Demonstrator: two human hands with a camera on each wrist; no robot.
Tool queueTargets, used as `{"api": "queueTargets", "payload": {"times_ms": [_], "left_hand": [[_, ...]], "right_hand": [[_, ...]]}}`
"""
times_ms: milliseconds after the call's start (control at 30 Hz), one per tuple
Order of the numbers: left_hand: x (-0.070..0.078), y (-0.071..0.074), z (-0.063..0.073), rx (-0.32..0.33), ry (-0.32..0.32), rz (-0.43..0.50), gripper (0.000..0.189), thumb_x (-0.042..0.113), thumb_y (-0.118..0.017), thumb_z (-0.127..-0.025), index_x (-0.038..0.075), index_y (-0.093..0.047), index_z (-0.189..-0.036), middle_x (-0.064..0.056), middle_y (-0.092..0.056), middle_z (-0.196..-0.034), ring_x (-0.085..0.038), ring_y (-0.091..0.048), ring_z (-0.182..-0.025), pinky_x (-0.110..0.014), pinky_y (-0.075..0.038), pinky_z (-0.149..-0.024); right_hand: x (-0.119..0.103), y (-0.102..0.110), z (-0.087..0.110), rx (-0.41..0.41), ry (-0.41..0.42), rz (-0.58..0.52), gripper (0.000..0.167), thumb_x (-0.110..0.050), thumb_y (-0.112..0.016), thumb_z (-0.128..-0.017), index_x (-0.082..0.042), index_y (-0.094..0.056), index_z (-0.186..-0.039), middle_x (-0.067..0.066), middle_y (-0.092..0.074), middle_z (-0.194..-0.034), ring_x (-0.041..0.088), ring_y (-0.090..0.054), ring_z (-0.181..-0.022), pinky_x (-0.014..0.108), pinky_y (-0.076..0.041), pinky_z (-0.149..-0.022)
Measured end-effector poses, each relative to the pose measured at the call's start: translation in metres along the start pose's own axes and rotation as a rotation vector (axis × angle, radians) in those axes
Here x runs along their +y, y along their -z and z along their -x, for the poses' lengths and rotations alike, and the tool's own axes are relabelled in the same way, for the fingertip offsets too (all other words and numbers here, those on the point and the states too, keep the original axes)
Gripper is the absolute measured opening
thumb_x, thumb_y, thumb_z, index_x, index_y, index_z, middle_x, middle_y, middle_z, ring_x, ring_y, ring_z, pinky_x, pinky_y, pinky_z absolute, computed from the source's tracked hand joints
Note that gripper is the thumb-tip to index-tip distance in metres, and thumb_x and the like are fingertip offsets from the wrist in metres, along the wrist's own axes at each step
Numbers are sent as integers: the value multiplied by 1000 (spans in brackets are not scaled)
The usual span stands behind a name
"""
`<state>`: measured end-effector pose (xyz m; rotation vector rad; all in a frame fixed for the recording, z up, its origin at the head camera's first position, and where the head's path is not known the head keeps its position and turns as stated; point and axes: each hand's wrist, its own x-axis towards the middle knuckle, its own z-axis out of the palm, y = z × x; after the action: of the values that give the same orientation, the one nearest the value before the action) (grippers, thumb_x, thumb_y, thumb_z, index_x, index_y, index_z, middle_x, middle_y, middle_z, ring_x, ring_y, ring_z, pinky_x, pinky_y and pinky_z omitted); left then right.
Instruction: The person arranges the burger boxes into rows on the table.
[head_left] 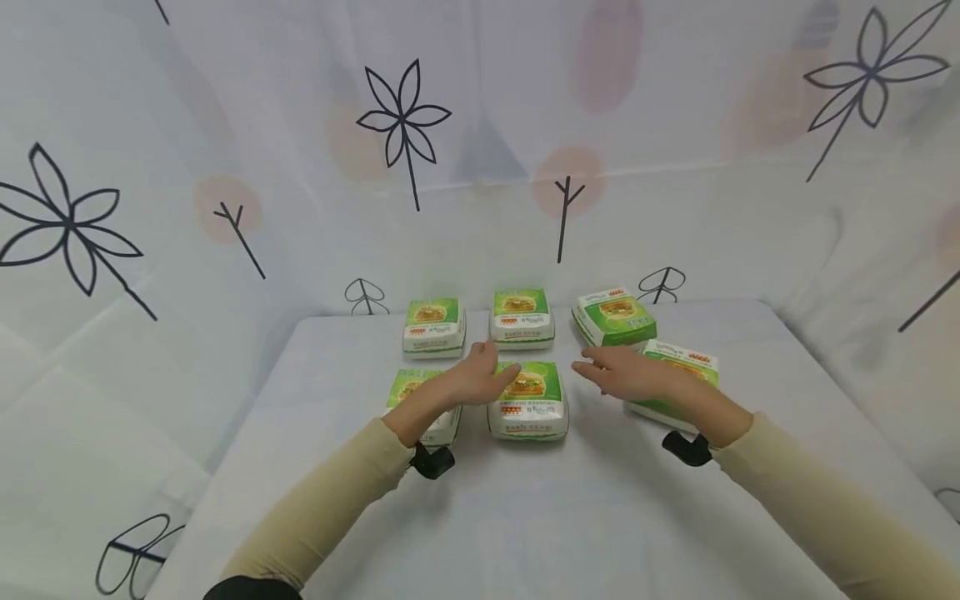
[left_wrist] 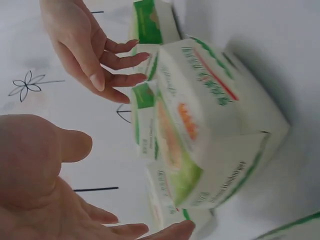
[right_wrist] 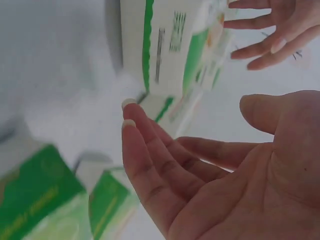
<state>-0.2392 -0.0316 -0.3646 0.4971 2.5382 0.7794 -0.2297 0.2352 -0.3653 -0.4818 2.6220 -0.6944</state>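
Between my two hands, a green-and-white burger box (head_left: 528, 412) sits on the table in the head view. My left hand (head_left: 476, 375) hovers by its upper left side, fingers spread and thumb pointing over its top. Partly hidden under that hand and wrist is the front left box (head_left: 405, 385). My right hand (head_left: 622, 372) is apart from the middle box, to its right, fingers extended. Behind the right hand and wrist lies the tilted front right box (head_left: 686, 357). Both wrist views show the burger box (left_wrist: 215, 105) standing between loosely spread fingers, and neither hand holds anything.
Behind stand more such boxes: a back left one (head_left: 433, 329), a back middle one (head_left: 522, 321) and a turned back right one (head_left: 615, 317), which nearly meets the front right box. A white cloth covers the table (head_left: 525, 525). A patterned curtain (head_left: 480, 233) hangs behind.
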Motion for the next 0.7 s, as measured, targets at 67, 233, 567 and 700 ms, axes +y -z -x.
{"api": "queueTargets", "payload": {"times_ms": [67,233,567,700], "left_hand": [[6,4,-5,19,-39,-3,83,45,-40,-110,-5,1,-161,-30,-5,-167,-38,-15,-155,-49,-24,-124],[24,2,-29,67,-62,0,84,47,-45,-108,-3,-3,-162,-25,-9,-168,-34,-13,-156,-47,-22,-125],[60,-17,-88,81,-28,42,80,46,-48,-108,-3,-15,-162,-19,-20,-168,-28,-19,-156,-40,-25,-124],[72,-26,-106,61,14,103,81,47,-49,-107,-2,-15,-162,-19,-23,-167,-30,-30,-152,-40,-33,-121]], "right_hand": [[5,12,4,26,21,17,58,-37,-42,-111,9,-44,-145,19,-68,-113,27,-68,-94,48,-56,-84],[24,40,6,115,44,51,50,-31,-45,-110,9,-48,-140,26,-65,-118,39,-64,-106,51,-55,-86],[55,80,-15,224,-37,78,58,-26,-51,-108,18,-38,-144,41,-53,-131,55,-54,-119,65,-49,-93],[69,85,-34,224,-95,27,63,-27,-51,-107,18,-34,-147,42,-49,-135,55,-52,-122,65,-48,-96]]}}
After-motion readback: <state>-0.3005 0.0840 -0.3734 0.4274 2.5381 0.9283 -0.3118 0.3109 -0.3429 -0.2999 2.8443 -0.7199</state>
